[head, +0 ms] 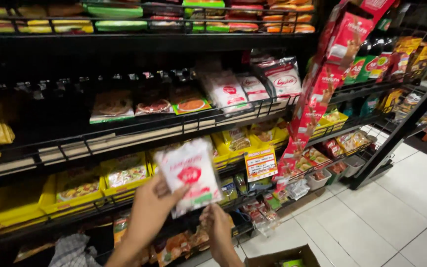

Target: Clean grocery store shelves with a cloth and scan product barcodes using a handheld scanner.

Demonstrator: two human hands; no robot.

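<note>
Head view: we look down at black wire shelving in a shop aisle, both our hands raised before it.
Left hand [149, 207]: at 7 o'clock of the white pouch [191, 175]; fingers closed on its lower left edge.
White pouch: soft, white with a red round mark and a green strip low down; held tilted at centre frame, in front of the yellow trays [124, 180].
Right hand [217, 225]: at 5 o'clock of the pouch; fingertips pinch its bottom corner.
Handling: we judge an even grip on both lower corners keeps the limp pouch flat and its face readable.
Yellow trays: at 9 o'clock of the pouch, holding yellow-green packets.
White bags [245, 89]: at 1 o'clock, upper shelf, red marks.
Price card [260, 163]: at 3 o'clock, orange-edged white, clipped to the rail.
Red sachet strip [317, 99]: at 2 o'clock, hanging down the shelf end.
Cardboard box [280, 257]: at 5 o'clock, on the white tiled floor [396, 212].
</note>
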